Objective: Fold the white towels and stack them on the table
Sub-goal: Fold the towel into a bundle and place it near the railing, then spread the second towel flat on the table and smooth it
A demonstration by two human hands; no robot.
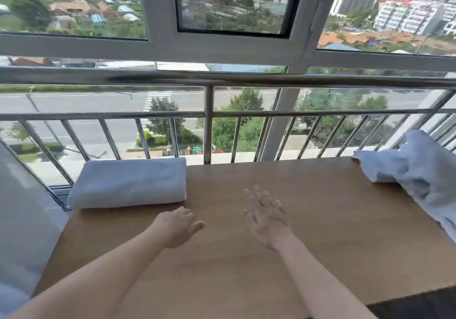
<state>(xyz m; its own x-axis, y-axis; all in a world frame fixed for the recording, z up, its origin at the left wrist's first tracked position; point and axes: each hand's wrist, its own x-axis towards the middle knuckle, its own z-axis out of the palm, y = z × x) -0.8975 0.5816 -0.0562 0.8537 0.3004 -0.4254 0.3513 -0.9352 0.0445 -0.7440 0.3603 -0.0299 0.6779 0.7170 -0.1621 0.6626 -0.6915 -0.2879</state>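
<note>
Hovering over the table (246, 269): left hand (178, 227) loosely curled, right hand (267, 217) splayed, both empty. Folded towel (128, 183) just beyond the left hand; crumpled towel (417, 170) well right of the right hand. Soft, light, floppy; pinch its corners.

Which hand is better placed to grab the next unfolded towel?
Probably right. The right hand, open, is nearer the crumpled towels on the right; the left hand is by the folded towel.
</note>
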